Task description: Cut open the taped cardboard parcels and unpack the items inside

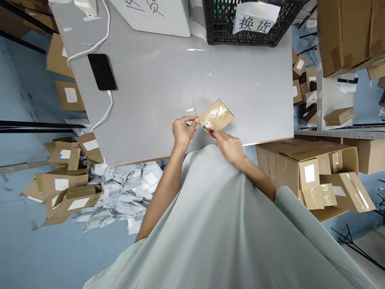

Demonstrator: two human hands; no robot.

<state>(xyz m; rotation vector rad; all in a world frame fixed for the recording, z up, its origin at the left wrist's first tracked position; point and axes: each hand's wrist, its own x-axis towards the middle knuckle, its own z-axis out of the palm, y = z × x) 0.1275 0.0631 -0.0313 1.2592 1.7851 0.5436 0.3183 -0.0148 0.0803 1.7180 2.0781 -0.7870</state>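
Note:
A small cardboard box (217, 114) with shiny clear tape across its top lies at an angle near the front edge of the grey table (156, 96). My right hand (230, 147) is closed around a red and black box cutter (211, 131), whose tip meets the near left side of the box. At the box's left corner, my left hand (184, 131) pinches with thumb and fingertips, holding the box there. The blade's exact depth in the cardboard is too small to make out.
A phone (102, 72) on a white cable lies at the table's left. A black plastic crate (240, 38) and a white container (162, 20) stand at the back. Opened boxes and crumpled packaging (120, 196) lie on the floor at left; a large carton (279, 160) stands at right.

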